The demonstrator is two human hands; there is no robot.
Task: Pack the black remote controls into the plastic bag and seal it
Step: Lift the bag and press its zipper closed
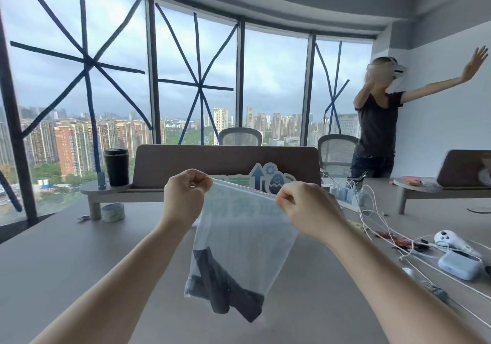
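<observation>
Aloft at frame centre, one plastic bag (247, 237) was held above the grey table (66, 250) by two hands.

Its top edge was pinched at the left corner by the left hand (186, 197) and at the right corner by the right hand (305, 208), fingers clenched on the strip. Black remote controls (223, 288) were heaped in its bottom; three seemed discernible, though overlap made the count uncertain. One black tumbler (116, 167) stood at left.
</observation>
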